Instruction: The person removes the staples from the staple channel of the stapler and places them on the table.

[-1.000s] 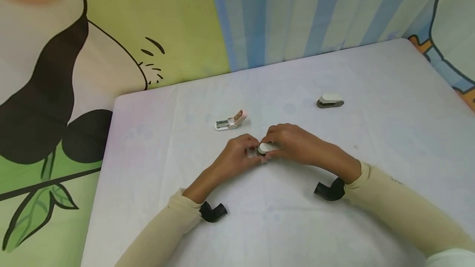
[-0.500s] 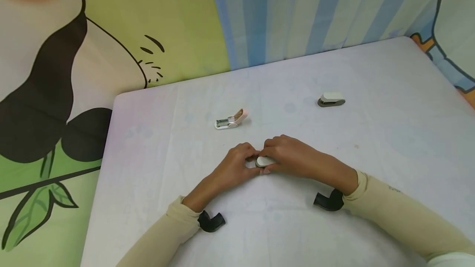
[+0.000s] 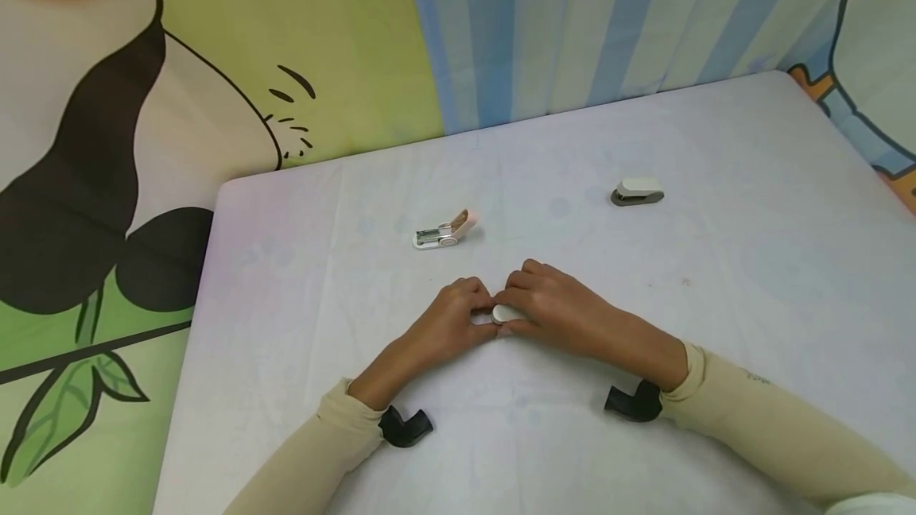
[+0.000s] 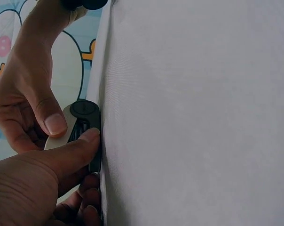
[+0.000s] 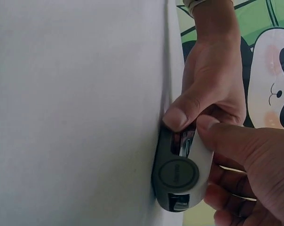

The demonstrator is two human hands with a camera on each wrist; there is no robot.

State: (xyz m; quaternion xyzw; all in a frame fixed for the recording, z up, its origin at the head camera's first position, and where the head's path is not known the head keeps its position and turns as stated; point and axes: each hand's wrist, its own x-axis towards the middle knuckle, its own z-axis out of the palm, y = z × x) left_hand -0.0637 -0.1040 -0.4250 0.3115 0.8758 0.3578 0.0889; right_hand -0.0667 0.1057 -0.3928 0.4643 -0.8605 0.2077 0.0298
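We're watching the left hand [image 3: 451,324] pinching the dark base [image 5: 178,173] and the right hand [image 3: 554,308] gripping the pale top [image 5: 205,162] of the stapler [image 3: 506,314], its long axis running hand to hand on the table [image 3: 716,261].

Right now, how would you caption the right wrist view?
Left hand and right hand hold a stapler, panda print behind.

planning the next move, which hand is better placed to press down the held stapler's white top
Likely the right hand: its thumb touches the white top, while the left hand holds the dark base.
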